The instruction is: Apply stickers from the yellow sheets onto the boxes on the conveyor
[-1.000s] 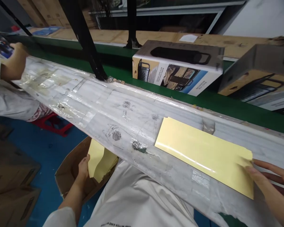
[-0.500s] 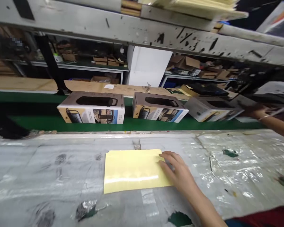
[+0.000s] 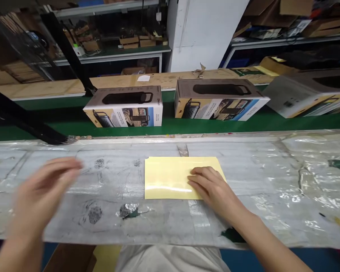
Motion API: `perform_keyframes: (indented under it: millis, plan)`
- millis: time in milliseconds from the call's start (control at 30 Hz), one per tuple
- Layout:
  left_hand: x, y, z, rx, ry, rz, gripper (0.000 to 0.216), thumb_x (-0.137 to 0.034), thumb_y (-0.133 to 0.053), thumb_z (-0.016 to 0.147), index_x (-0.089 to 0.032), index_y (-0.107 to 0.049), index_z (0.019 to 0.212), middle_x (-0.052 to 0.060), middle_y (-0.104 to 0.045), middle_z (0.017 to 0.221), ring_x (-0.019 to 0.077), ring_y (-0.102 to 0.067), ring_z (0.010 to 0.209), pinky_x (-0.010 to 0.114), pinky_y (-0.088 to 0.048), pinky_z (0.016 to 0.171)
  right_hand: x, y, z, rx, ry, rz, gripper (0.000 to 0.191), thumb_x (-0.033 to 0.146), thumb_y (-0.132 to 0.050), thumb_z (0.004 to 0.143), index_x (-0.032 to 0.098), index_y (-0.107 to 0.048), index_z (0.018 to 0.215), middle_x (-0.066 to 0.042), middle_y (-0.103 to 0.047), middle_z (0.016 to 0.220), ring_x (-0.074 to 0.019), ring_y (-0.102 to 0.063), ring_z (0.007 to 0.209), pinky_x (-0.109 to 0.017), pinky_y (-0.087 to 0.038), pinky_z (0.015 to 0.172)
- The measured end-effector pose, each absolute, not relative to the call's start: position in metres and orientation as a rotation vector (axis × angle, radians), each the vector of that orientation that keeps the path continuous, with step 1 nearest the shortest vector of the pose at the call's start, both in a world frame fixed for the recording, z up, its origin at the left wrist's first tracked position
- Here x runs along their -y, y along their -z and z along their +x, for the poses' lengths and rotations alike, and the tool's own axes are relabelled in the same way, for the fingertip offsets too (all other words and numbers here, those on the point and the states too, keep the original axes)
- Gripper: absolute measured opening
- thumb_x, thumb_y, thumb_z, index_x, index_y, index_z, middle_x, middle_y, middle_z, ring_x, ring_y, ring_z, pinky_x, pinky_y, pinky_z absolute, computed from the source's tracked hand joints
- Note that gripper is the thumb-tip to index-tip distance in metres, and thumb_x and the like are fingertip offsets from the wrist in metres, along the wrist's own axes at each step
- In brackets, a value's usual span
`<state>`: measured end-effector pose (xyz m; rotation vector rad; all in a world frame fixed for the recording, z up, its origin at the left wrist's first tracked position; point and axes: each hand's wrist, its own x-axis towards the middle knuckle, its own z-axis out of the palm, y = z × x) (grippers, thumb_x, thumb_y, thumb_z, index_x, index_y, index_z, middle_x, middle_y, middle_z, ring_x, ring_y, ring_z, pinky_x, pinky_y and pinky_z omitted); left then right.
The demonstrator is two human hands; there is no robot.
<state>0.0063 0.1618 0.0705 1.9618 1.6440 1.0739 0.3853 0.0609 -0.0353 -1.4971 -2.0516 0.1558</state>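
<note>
Pale yellow sheets [image 3: 167, 177], a thin stack with slightly uneven edges, lie flat on the plastic-covered table. My right hand [image 3: 215, 189] rests on their right part, fingertips touching the top sheet, fingers a little bent and apart; I see nothing gripped in it. To the left, my left hand [image 3: 48, 189] hovers over the table, away from the sheets. Motion smears its fingers, so their state and anything between them are unclear. Beyond the sheets stand printed boxes: a left box [image 3: 124, 107], a middle box [image 3: 218, 100] and a right box [image 3: 314, 92], cut off by the frame.
The boxes stand on a green belt [image 3: 168, 130] behind the table [image 3: 164, 223], whose clear plastic cover is torn in places. A black post [image 3: 70, 53] rises at the left. Shelves with open cartons and a white pillar [image 3: 201, 34] are farther back.
The view has tilted down and come closer. My left hand has come into view at the left. My right hand now reaches farther over the sheets. The co-worker's hand at the right is out of view.
</note>
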Motion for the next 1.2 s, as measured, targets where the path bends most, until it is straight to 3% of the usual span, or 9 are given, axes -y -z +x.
perform_keyframes:
  millis: [67,133,233,433,600,833,1067,1200]
  plan:
    - [-0.171,-0.059,0.041,-1.358,-0.705,2.123,0.024,-0.053,-0.070,0.081,-0.038,-0.078,0.098,-0.004,-0.073,0.120,0.0300,-0.067,0.114,0.049,-0.054,0.102,-0.058,0.035,0.386,2.032,-0.147,-1.517,0.023,0.027,-0.050,0.105,0.023,-0.072,0.101,-0.010,-0.070,0.108,-0.0282,-0.065,0.100,-0.046,-0.056,0.083]
    - [-0.191,-0.037,0.081,-1.042,-0.393,2.247,0.027,-0.042,-0.063,0.091,-0.028,-0.076,0.110,0.005,-0.063,0.139,0.0297,-0.059,0.128,0.047,-0.048,0.110,-0.055,0.036,0.390,2.018,-0.119,-1.546,0.026,0.030,-0.048,0.105,0.024,-0.073,0.101,-0.011,-0.070,0.108,-0.0285,-0.065,0.100,-0.046,-0.055,0.081]
    - [-0.217,-0.004,0.123,-0.852,-0.226,2.387,0.029,-0.026,-0.057,0.095,-0.023,-0.069,0.121,0.010,-0.060,0.141,0.0278,-0.054,0.132,0.046,-0.042,0.114,-0.050,0.037,0.400,2.027,-0.082,-1.587,0.027,0.033,-0.048,0.105,0.024,-0.073,0.102,-0.011,-0.071,0.108,-0.0292,-0.066,0.100,-0.046,-0.055,0.080]
    - [-0.220,0.023,0.126,-0.836,-0.407,2.352,0.026,-0.028,-0.059,0.098,-0.023,-0.067,0.122,0.006,-0.068,0.129,0.0254,-0.057,0.126,0.044,-0.038,0.114,-0.072,0.023,0.391,2.099,-0.110,-1.600,0.029,0.031,-0.047,0.106,0.023,-0.073,0.095,-0.011,-0.070,0.102,-0.0287,-0.065,0.093,-0.047,-0.055,0.080]
    - [-0.219,0.026,0.118,-0.793,-0.509,2.214,0.035,-0.026,-0.056,0.099,-0.023,-0.060,0.134,0.005,-0.068,0.129,0.0224,-0.056,0.126,0.039,-0.038,0.114,-0.118,0.004,0.338,2.244,-0.392,-1.414,0.026,0.021,-0.047,0.105,0.021,-0.072,0.097,-0.009,-0.068,0.096,-0.0249,-0.066,0.090,-0.040,-0.057,0.082]
    - [-0.220,0.031,0.118,-0.751,-0.506,2.256,0.029,-0.028,-0.064,0.097,-0.025,-0.065,0.126,0.004,-0.068,0.127,0.0227,-0.057,0.125,0.039,-0.038,0.111,-0.137,0.024,0.317,2.256,-0.466,-1.365,0.022,0.008,-0.054,0.099,0.018,-0.073,0.099,-0.008,-0.067,0.093,-0.0242,-0.066,0.088,-0.037,-0.057,0.078]
    - [-0.221,0.037,0.118,-0.741,-0.544,2.236,0.028,-0.026,-0.064,0.097,-0.024,-0.065,0.125,0.005,-0.068,0.125,0.0242,-0.058,0.124,0.041,-0.038,0.110,-0.134,0.032,0.316,2.158,-0.516,-1.362,0.022,0.005,-0.054,0.097,0.020,-0.067,0.086,-0.005,-0.065,0.088,-0.0219,-0.061,0.082,-0.036,-0.053,0.075]
    - [-0.222,0.037,0.118,-0.734,-0.535,2.234,0.030,-0.028,-0.063,0.097,-0.023,-0.065,0.127,0.006,-0.068,0.128,0.0260,-0.057,0.125,0.042,-0.038,0.111,-0.125,0.037,0.315,2.111,-0.502,-1.346,0.022,0.004,-0.057,0.096,0.018,-0.070,0.107,-0.009,-0.064,0.099,-0.0241,-0.059,0.090,-0.038,-0.053,0.078]
